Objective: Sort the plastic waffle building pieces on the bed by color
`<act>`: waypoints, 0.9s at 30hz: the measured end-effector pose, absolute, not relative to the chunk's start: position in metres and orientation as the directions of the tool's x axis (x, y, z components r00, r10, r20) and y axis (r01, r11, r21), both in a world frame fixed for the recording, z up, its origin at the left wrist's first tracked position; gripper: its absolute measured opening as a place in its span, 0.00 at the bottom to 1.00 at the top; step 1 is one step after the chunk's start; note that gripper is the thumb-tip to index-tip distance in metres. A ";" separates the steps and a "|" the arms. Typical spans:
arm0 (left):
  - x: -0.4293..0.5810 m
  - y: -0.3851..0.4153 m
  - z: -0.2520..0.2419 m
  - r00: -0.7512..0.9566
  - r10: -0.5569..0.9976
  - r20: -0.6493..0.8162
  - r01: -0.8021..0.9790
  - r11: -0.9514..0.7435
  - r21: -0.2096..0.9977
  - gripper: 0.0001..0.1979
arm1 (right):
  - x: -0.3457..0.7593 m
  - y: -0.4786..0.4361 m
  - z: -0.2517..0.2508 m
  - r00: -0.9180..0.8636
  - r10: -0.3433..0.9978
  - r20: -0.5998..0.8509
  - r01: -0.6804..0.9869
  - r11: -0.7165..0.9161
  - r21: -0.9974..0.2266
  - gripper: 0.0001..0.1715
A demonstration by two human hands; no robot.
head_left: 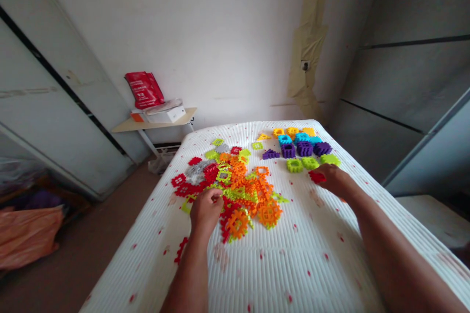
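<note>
A heap of flat plastic interlocking pieces [242, 190], red, orange, lime and grey, lies in the middle of a white ribbed mattress [279, 264]. My left hand [206, 210] rests at the heap's near left edge, fingers curled onto a piece I cannot make out. My right hand [330, 179] is closed on a red piece [316, 176], just below the sorted stacks [303, 149]. Those stacks stand in rows by colour: yellow, cyan, purple and lime green.
A small shelf [154, 122] against the far wall holds a red bag [144, 89] and a white box. Grey cabinet panels flank the mattress left and right. An orange bag [27, 237] lies on the floor at the left. A loose red piece [179, 250] sits near the mattress's left edge.
</note>
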State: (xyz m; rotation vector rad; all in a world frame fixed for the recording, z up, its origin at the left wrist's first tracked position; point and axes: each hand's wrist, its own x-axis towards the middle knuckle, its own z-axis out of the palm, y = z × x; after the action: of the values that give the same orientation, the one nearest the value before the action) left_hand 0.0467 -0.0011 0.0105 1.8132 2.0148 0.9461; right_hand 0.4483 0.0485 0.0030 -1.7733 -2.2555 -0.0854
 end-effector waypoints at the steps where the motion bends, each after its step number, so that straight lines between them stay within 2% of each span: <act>1: 0.048 -0.003 0.015 -0.130 0.973 0.192 0.837 0.004 0.547 0.10 | 0.448 0.049 0.003 -0.233 0.933 0.273 0.954 0.274 -0.122 0.14; 5: 0.059 -0.011 0.026 -0.040 0.989 0.144 0.967 0.002 0.255 0.18 | 0.440 0.047 0.006 -0.252 0.866 0.431 0.936 0.332 -0.119 0.13; 7: 0.064 -0.014 0.028 -0.031 0.990 0.137 0.984 0.005 0.180 0.20 | 0.433 0.045 0.009 -0.239 0.847 0.474 0.940 0.324 -0.105 0.13; 9: 0.067 -0.014 0.027 -0.015 0.991 0.135 0.989 -0.005 0.149 0.17 | 0.426 0.043 0.012 -0.237 0.843 0.483 0.943 0.320 -0.094 0.13; 15: 0.069 -0.014 0.024 -0.008 0.990 0.144 0.986 -0.016 0.166 0.13 | 0.409 0.040 0.014 -0.331 0.817 0.472 0.917 0.397 -0.044 0.13; 24: 0.042 0.007 0.034 -0.072 0.963 0.260 0.935 -0.026 0.354 0.12 | 0.388 0.037 0.009 -0.448 0.781 0.435 0.860 0.510 -0.031 0.13; 27: 0.022 0.031 0.045 -0.099 0.965 0.242 0.922 -0.003 0.388 0.13 | 0.385 0.037 0.009 -0.456 0.779 0.429 0.855 0.518 -0.032 0.13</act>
State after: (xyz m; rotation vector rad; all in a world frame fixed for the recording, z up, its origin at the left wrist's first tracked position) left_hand 0.0222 0.0310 0.0446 2.0427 2.1490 0.7027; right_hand 0.3848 0.0369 0.0092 -1.3467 -2.3715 -0.2638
